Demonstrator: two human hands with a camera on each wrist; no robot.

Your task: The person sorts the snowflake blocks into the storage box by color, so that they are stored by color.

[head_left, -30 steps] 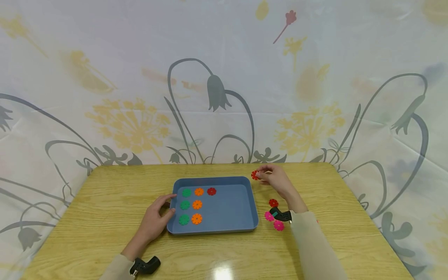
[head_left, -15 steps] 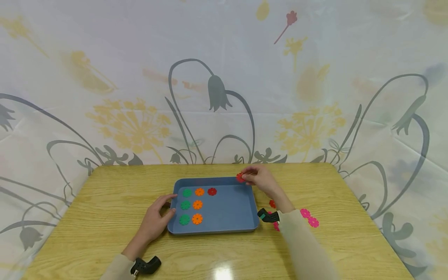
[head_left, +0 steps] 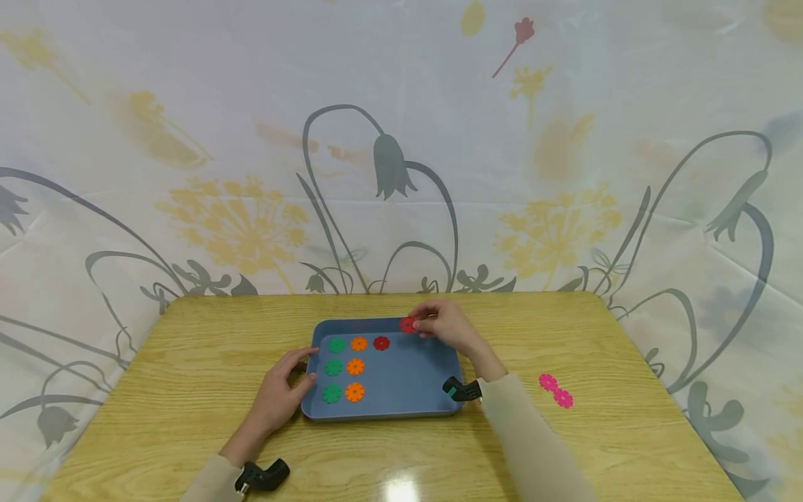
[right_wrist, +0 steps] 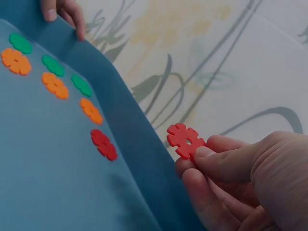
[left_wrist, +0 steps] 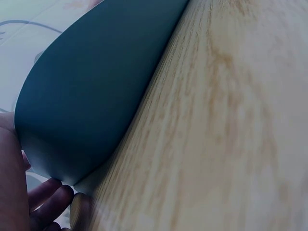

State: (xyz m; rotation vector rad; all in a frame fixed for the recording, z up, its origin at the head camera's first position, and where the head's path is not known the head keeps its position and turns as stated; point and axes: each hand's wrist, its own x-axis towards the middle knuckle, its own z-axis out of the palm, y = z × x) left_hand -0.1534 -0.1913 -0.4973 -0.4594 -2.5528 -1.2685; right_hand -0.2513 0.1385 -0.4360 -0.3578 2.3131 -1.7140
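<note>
My right hand (head_left: pixel 448 326) pinches a red snowflake disc (right_wrist: pixel 182 140) between thumb and fingers, above the back wall of the blue tray (head_left: pixel 410 416). At the tray's left end, my left hand (head_left: pixel 281 390) holds the wall, with thumb and forefinger over the rim and other fingers curled against the outside in the left wrist view. Inside the tray lie a column of green discs (head_left: pixel 333 367), a column of orange discs (head_left: pixel 355 367) beside it, and a single dark red disc (head_left: pixel 381 343) in the back row.
Two pink discs (head_left: pixel 555 390) lie on the wooden table (head_left: pixel 207 362) right of my right forearm, which covers part of the tabletop. A printed floral cloth (head_left: pixel 401 174) hangs behind the table's back edge. Each wrist bears a black camera.
My right hand has carried the red disc leftward from beside the tray to above its back wall. The left hand stays on the tray. The pink pair at right came into view.
</note>
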